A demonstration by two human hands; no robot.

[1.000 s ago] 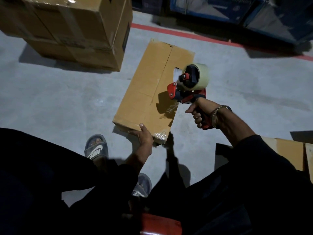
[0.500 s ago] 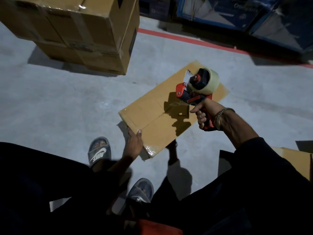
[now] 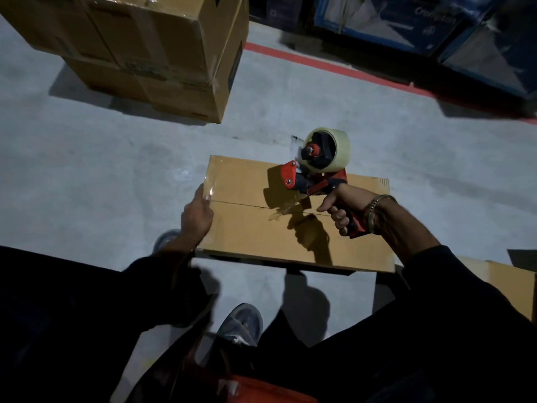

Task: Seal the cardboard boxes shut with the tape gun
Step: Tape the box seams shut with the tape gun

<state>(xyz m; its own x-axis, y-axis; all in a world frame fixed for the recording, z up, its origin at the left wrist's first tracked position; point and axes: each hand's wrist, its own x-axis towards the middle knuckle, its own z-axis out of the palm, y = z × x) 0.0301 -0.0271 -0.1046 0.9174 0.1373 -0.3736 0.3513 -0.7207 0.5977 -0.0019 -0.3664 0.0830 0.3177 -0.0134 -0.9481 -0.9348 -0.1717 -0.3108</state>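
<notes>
We look down at a flat tan cardboard box (image 3: 261,228) lying on the grey concrete floor (image 3: 87,170) in front of our knees, its long side running left to right and its centre seam (image 3: 241,204) crossing the top face. A short strip of clear tape (image 3: 279,212) glints on that seam near the middle, and more clear tape shines at the box's far left corner.

Our left hand (image 3: 195,218) rests against the box's left edge at the end of the seam, fingers bent onto the cardboard. Whether it grips the edge or only presses it, we cannot tell.

Our right hand (image 3: 338,212) wraps its fingers round the handle of the red and black tape gun (image 3: 312,177), which it holds just above the far half of the box, nose pointing left. The gun's roll of clear tape (image 3: 334,151) sits over the far edge. A metal bracelet (image 3: 374,210) circles that wrist.

Beyond the box on the left stands a stack of large brown cardboard boxes (image 3: 151,53). A red floor line (image 3: 319,65) runs in front of blue printed cartons (image 3: 406,21). Another tan box (image 3: 508,289) shows at the right edge, and 1 grey sandal (image 3: 242,324) shows below the box.
</notes>
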